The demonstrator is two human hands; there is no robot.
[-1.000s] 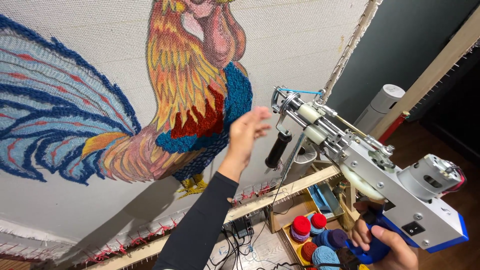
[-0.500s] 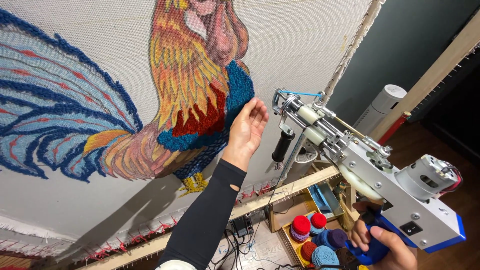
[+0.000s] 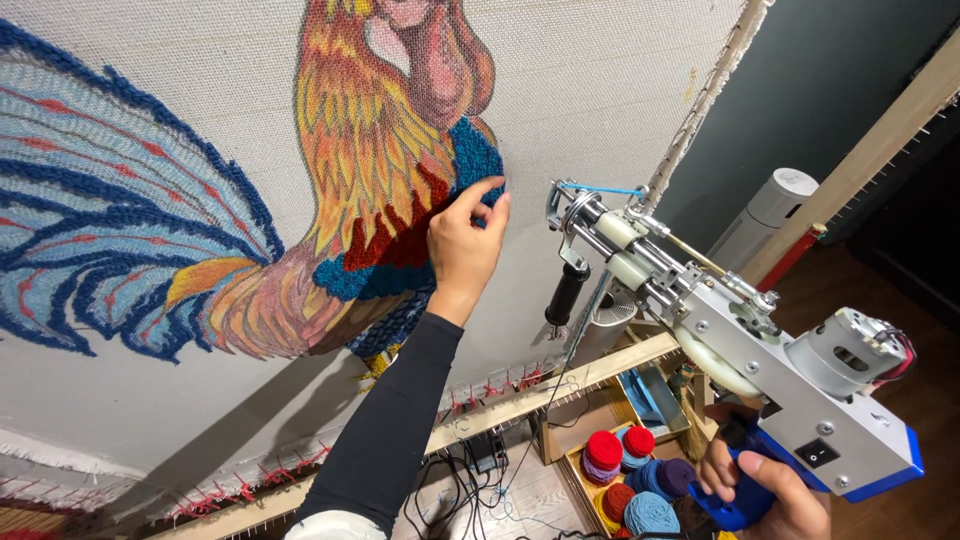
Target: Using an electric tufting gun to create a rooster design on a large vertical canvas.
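A stretched white cloth [image 3: 600,90] carries a tufted rooster [image 3: 380,170] in orange, red, pink and blue yarn. My left hand [image 3: 465,240], in a black sleeve, reaches up and pinches the blue tufted patch on the rooster's breast with thumb and forefinger. My right hand [image 3: 760,490] grips the blue handle of a metal tufting gun [image 3: 740,350], held away from the cloth at the lower right. Blue yarn runs through the gun's tip, which points up and left toward the cloth.
The wooden frame bar [image 3: 560,385] with tack strips runs under the cloth. Below it a box holds several yarn balls [image 3: 630,480] in red, blue and purple. Black cables [image 3: 470,480] lie on the floor. A white cylindrical appliance [image 3: 765,215] stands by the dark wall.
My left hand has risen from open air beside the gun to the rooster's blue breast, and its fingers have closed on the tufts. The gun has stayed roughly where it was.
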